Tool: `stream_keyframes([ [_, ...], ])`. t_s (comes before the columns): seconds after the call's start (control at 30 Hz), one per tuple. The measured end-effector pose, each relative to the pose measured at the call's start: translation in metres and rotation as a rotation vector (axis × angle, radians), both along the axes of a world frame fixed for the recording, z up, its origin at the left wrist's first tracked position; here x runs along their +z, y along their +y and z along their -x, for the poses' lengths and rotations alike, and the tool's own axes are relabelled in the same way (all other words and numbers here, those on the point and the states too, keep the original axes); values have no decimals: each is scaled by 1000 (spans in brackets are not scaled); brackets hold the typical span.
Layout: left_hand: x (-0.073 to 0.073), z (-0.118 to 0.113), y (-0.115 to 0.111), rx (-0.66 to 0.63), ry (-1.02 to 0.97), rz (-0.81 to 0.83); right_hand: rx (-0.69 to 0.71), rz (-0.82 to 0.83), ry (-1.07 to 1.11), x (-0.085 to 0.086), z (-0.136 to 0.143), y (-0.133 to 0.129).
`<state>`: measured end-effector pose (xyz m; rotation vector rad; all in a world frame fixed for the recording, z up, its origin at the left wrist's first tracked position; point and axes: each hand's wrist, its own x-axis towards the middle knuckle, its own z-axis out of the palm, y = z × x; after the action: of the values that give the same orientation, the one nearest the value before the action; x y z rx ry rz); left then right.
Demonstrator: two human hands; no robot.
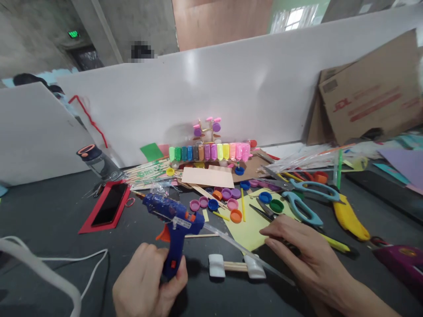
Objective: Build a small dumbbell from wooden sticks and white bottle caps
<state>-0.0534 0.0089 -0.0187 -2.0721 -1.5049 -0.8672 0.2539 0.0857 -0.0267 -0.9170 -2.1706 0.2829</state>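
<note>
My left hand (148, 281) is wrapped round the handle of a blue glue gun (177, 240), whose nozzle points to the upper left. A long clear glue stick (238, 246) sticks out of its back end. Over dark-handled scissors (264, 212) lies my right hand (304, 255), fingers bent and close together; whether it grips them is hidden. Between my hands, two white curved pieces (217, 266) joined by wooden sticks (235, 266) rest on the dark table.
Coloured caps (235, 215) lie on yellow paper (251, 229). Blue-handled scissors (302, 209) and a yellow cutter (350, 218) are at right. Phone (110, 204), bottle (101, 163) and white cable (49, 273) are at left. A white partition (139, 105) stands behind.
</note>
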Motion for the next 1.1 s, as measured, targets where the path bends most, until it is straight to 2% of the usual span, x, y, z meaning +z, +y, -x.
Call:
stream_keyframes([
  [0.1,-6,-2,5,3,11,19,1,-16,0,2,1,0],
  [0.23,-9,1,8,109,-3,106,-30,-18,-6,1,0,1],
  [0.43,9,14,12,557,78,378,-46,12,-24,-3,-3,2],
  [0.5,15,15,14,635,99,509,-49,23,-28,-4,-4,3],
  [0.63,19,9,15,649,130,678,-60,23,-36,-3,-4,4],
  [0.87,17,1,14,641,202,807,-58,21,-46,-3,-4,5],
  [1.1,3,1,17,733,222,882,-28,54,-94,-6,-4,4],
])
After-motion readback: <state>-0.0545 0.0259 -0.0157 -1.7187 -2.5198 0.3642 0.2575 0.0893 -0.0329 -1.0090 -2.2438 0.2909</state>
